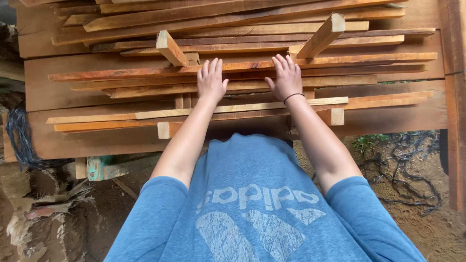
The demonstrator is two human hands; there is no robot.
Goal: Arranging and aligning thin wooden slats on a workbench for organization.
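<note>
Flat under both palms lies a long reddish plank (145, 73), its long axis running left to right across the view, one end pointing toward the left edge of the stack and the other reaching far right. It sits in the upper middle of a tall stack of sawn boards (73, 92), all of which lie the same way, level and crosswise to the person. The left hand (211, 80) rests on it with fingers spread and straight, gripping nothing; the right hand (286, 77) does the same just beside it, a thin dark band (293, 96) around its wrist. Two short square spacer sticks (171, 47) jut out toward the camera from between the layers, one above each hand, at right angles to the boards; two more stubby ends show lower down. The boards are too many and too overlapped to count surely. Lower left, a turquoise-painted block (97, 167) sits under the stack. A dark cable (19, 140) coils at the left, and tangled black cord (412, 174) lies on the dirt at right.
</note>
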